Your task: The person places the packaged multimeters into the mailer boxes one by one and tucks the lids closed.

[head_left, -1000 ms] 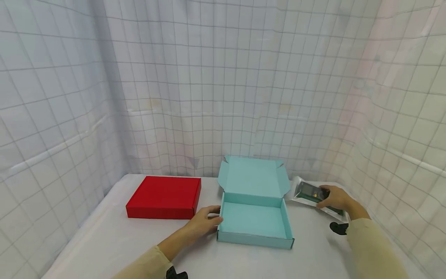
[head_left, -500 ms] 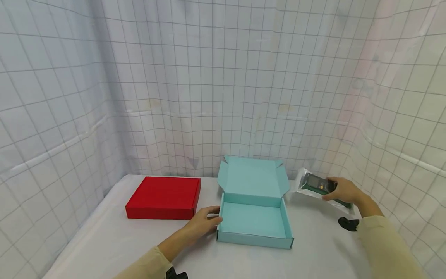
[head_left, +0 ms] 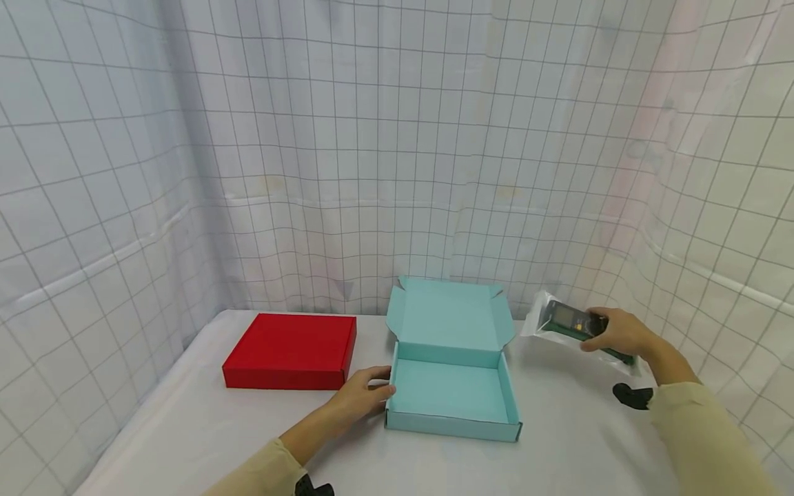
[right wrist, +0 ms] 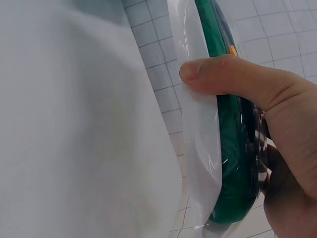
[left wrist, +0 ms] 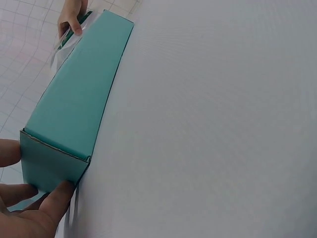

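A light teal cardboard mailer box [head_left: 449, 389] lies on the table with its lid [head_left: 451, 313] raised at the back and nothing inside. My left hand [head_left: 362, 396] holds its left side wall; the left wrist view has the thumb at the top rim and fingertips against the outside of the end panel [left wrist: 52, 163]. To the right, my right hand [head_left: 626, 337] grips a green and black handheld meter [head_left: 579, 322] with a screen, sealed in a clear plastic bag [head_left: 540, 306]. The right wrist view shows my thumb across the bag's near edge, above the green casing [right wrist: 233, 198].
A red cardboard box [head_left: 294, 351], lid down, sits left of the teal one. White cloth covers the table [head_left: 248, 434]. White curtains with a grid pattern [head_left: 347, 151] stand close behind and at both sides.
My right hand has moved up and to the right with the bagged meter, lifting it off the table. My left hand and both boxes have stayed in place.
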`<state>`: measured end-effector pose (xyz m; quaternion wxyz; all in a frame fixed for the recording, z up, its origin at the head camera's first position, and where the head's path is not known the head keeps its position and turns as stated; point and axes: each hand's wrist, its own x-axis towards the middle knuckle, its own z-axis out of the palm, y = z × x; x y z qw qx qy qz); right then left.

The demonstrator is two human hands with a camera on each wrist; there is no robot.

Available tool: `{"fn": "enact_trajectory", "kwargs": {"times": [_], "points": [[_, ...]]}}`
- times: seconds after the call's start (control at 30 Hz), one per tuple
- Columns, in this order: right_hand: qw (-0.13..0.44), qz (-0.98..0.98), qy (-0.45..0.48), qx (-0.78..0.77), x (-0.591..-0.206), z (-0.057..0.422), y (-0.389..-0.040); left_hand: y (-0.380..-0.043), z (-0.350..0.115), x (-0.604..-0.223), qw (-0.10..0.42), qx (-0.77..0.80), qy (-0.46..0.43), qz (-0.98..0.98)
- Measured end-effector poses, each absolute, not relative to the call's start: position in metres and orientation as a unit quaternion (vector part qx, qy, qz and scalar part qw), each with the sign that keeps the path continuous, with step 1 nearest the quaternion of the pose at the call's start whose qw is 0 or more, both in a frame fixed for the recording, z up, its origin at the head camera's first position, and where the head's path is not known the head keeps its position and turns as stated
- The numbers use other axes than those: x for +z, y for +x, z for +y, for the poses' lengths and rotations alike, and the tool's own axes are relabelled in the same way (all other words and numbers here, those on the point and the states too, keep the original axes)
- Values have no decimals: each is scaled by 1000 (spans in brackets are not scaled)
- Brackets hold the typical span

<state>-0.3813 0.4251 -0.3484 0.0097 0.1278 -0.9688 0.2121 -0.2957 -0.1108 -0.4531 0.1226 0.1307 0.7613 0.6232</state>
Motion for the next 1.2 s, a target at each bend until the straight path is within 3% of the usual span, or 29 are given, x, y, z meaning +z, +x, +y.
{"fn": "enact_trajectory", "kwargs": {"times": [1.2], "points": [[65,-946,246,199,-328,336,-378,-296,-112,-453,127,628,131,757]]}}
